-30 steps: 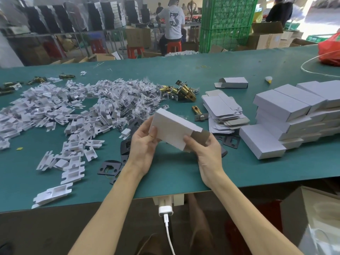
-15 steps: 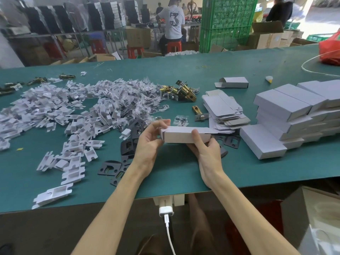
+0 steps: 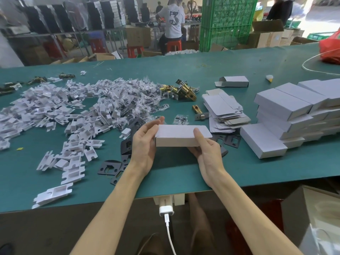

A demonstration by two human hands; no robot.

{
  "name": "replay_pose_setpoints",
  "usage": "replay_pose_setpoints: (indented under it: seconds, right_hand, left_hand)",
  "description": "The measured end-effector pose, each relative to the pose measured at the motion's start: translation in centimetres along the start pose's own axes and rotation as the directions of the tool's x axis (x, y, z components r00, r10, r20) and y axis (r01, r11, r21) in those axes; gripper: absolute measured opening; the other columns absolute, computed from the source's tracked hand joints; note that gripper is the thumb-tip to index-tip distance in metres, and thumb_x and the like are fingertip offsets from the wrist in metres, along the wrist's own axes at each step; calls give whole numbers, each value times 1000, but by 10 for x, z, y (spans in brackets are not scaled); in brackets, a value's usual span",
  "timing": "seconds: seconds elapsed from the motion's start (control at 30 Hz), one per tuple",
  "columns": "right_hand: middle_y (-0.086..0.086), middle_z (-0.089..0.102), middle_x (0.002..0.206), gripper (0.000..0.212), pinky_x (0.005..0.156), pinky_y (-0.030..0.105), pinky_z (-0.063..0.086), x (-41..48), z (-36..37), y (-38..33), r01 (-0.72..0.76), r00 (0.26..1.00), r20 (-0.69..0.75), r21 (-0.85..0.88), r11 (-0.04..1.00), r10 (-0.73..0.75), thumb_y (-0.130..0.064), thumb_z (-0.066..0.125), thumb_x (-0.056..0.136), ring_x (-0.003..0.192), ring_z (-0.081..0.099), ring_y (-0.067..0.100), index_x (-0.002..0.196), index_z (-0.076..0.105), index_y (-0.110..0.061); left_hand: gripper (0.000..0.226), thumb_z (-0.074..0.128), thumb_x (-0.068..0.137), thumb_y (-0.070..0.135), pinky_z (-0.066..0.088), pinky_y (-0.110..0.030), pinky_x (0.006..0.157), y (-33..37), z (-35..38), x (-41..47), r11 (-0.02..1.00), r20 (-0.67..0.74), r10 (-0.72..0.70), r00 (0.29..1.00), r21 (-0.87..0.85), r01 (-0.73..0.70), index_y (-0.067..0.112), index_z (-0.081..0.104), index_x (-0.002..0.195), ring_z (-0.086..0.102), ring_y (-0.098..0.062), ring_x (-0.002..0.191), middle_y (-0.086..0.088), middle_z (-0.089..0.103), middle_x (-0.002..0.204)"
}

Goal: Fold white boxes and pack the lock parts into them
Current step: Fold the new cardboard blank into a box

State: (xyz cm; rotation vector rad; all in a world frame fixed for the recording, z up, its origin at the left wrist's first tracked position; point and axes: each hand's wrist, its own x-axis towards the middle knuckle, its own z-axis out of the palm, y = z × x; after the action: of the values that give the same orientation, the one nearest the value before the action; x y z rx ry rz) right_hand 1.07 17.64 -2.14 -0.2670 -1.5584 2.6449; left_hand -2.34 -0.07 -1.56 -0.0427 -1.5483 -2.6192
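I hold a folded white box (image 3: 176,135) level just above the green table (image 3: 165,173), broad face up. My left hand (image 3: 143,144) grips its left end, fingers over the top edge. My right hand (image 3: 207,151) supports the right part from below, thumb on top. Brass lock latches (image 3: 182,89) lie behind, with one more latch (image 3: 199,112) nearer. Black strike plates (image 3: 110,167) lie under and left of my hands. A stack of flat box blanks (image 3: 224,111) sits to the right.
Finished white boxes (image 3: 287,111) are stacked at the right, one (image 3: 261,140) lying in front. White plastic inserts (image 3: 55,111) and small screw bags (image 3: 147,100) cover the left half. An open box (image 3: 232,81) lies farther back. People work beyond the table.
The box was tilted up with an open brown flap at its right end; it has been turned down level and now shows its broad face with the end shut.
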Motion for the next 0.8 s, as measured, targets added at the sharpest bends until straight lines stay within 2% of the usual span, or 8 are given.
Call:
replay_pose_setpoints:
  seconds: [0.1, 0.2, 0.37, 0.53, 0.67, 0.8]
  right_hand:
    - [0, 76, 87, 21, 90, 27, 58, -2, 1, 0, 25, 999, 42, -14, 1000, -25, -22, 69, 95, 83, 71, 7, 83, 75, -6]
    - [-3, 77, 90, 17, 87, 25, 59, -3, 2, -1, 49, 997, 66, 24, 999, -51, -17, 66, 97, 87, 72, 6, 88, 74, -5]
    - [-1, 77, 93, 16, 87, 26, 59, -3, 2, -1, 62, 996, 65, 31, 998, -64, -16, 65, 97, 89, 71, 7, 90, 73, -4]
    - [1, 77, 90, 14, 90, 30, 59, -5, 3, -1, 62, 995, 74, 26, 998, -63, -11, 65, 97, 85, 72, 10, 86, 74, -9]
    - [2, 77, 94, 7, 102, 42, 53, -5, 3, 0, 70, 996, 63, -42, 997, -67, -13, 68, 95, 92, 70, 15, 92, 74, -10]
    - [2, 77, 101, 12, 106, 45, 51, -4, 3, 2, 72, 995, 81, -81, 994, -65, -17, 69, 95, 97, 70, 14, 102, 74, -9]
  left_hand:
    - [31, 53, 104, 4, 57, -33, 93, 0, -1, 0, 999, 23, -4, 1000, 35, 3, 1, 60, 135, 67, -18, 120, -6, 70, 134]
    - [33, 49, 109, 14, 56, -33, 83, -2, 5, -3, 990, 30, -66, 997, 130, 62, 1, 58, 139, 64, -22, 107, -12, 70, 125]
    - [32, 45, 111, 17, 60, -32, 83, -3, 5, -3, 983, 10, -99, 995, 157, 97, 3, 62, 134, 66, -21, 105, -15, 72, 124]
    - [28, 43, 111, 12, 61, -27, 74, -1, 3, -2, 990, 15, -68, 998, 121, 66, 11, 70, 119, 73, -15, 97, -6, 79, 111]
    - [29, 46, 110, 13, 61, -27, 79, 0, 4, -3, 988, 37, -64, 997, 140, 58, 16, 74, 117, 73, -15, 101, -7, 78, 116]
    - [29, 49, 108, 13, 61, -28, 81, 2, 3, -2, 993, 28, -57, 998, 104, 54, 13, 76, 118, 73, -18, 106, -11, 76, 121]
